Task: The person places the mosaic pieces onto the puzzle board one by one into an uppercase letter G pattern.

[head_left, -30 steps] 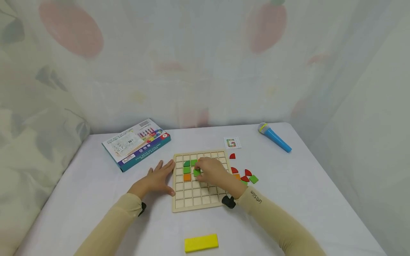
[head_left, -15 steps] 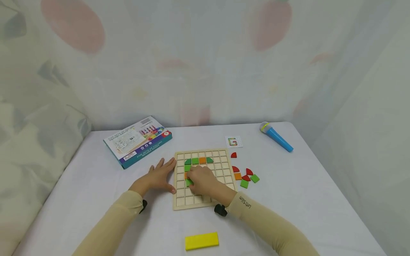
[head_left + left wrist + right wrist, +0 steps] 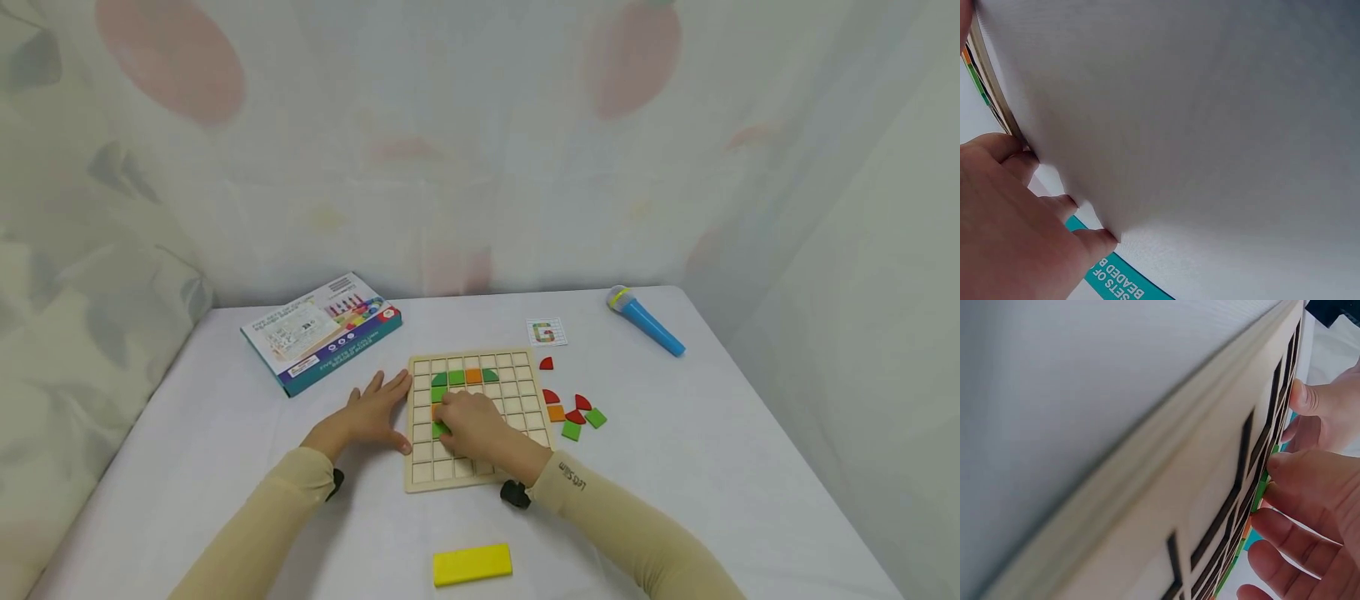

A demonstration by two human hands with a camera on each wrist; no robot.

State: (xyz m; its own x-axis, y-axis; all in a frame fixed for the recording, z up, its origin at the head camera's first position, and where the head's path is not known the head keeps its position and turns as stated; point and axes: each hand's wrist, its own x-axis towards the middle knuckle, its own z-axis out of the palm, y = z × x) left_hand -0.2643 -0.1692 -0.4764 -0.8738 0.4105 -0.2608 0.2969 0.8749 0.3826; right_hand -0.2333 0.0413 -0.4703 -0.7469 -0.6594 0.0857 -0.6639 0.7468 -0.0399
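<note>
My left hand lies with fingers spread on the table, its index fingertip and thumb touching the left edge of the wooden grid board. Over the board's left side, my right hand pinches a green square tile between thumb and finger, low against a cell in the second column. Above it sit an orange tile, partly hidden by the fingers, and a green square. A row along the top holds a green quarter-circle, a green square, an orange square and another green quarter-circle.
Right of the board lie several loose red quarter-circles, green squares and an orange square. A pattern card showing a G lies behind. Also there: a blue toy microphone, a printed box and a yellow block.
My right hand has moved left and toward me with the green square tile, down to the cell below the orange tile. The left hand stays at the board's edge.
</note>
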